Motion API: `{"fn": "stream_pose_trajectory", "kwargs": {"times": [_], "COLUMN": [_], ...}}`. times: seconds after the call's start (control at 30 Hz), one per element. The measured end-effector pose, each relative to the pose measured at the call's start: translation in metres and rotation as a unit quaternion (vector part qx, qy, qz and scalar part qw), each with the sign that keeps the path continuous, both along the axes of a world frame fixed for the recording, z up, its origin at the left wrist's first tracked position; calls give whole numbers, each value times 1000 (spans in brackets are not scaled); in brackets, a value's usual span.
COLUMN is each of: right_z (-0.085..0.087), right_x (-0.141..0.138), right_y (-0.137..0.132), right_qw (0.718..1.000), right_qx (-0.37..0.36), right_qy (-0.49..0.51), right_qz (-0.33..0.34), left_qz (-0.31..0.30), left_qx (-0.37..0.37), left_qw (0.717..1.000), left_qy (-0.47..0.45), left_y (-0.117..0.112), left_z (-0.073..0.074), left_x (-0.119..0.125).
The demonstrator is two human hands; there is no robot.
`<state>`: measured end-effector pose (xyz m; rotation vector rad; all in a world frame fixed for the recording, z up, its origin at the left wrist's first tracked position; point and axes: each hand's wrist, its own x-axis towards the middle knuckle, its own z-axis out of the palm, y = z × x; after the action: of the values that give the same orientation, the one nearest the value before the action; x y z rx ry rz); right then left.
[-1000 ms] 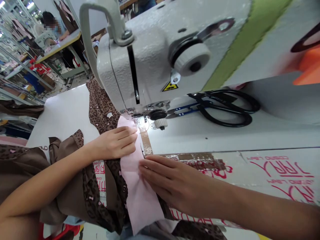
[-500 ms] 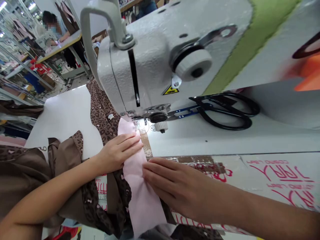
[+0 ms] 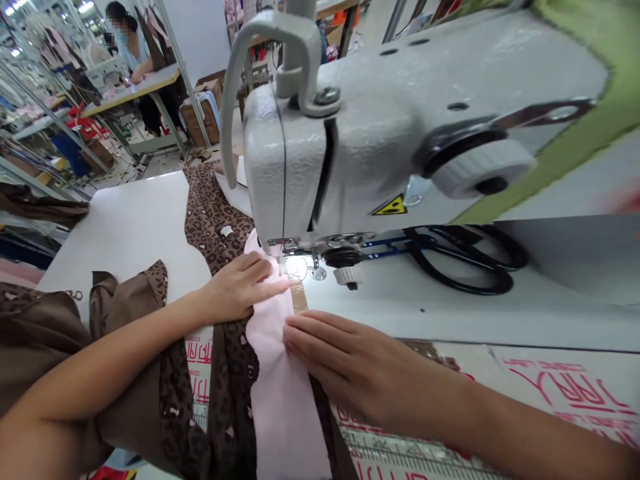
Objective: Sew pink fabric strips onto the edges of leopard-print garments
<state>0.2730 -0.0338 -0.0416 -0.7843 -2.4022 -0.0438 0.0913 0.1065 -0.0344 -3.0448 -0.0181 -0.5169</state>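
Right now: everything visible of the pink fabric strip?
The pink fabric strip is plain, matte-looking cloth, its left edge wavy, its right straighter. It lies over leopard-print fabric, far end under the sewing machine head, near end out of frame. The left hand rests on it; the right hand touches its right edge.

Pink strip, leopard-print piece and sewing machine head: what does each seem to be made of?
Pink strip: matte cloth, judging by its faint creases; fibre unclear.
Leopard-print piece: probably thin fabric with a dull printed face, since it lies flat and limp.
Sewing machine head: likely metal under pale, semi-gloss paint, going by its pebbled texture and bright highlights.
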Motion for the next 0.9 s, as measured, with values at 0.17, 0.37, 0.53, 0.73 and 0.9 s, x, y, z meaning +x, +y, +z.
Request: {"fn": "stream_pose_trajectory", "kwargs": {"times": [0.17, 0.37, 0.53, 0.73, 0.9], "right_z": [-5, -5, -7, -10, -7], "right_x": [4, 2, 1, 1, 0], "right_y": [7, -5, 5, -1, -4], "right_qw": [1000, 995, 993, 993, 992], "right_qx": [9, 4, 31, 27, 28], "right_qy": [-8, -95, -89, -88, -99], "right_qz": [8, -34, -72, -69, -67], "left_qz": [-33, 98, 11, -30, -48], "left_qx": [-15, -127, -105, -16, -16], "left_qw": [999, 984, 993, 999, 999], "left_qy": [39, -74, -50, -1, 6], "left_y": [-19, -75, -34, -29, -38], "left_z": [17, -2, -8, 13, 13], "left_x": [-6, -23, -20, -6, -6]}}
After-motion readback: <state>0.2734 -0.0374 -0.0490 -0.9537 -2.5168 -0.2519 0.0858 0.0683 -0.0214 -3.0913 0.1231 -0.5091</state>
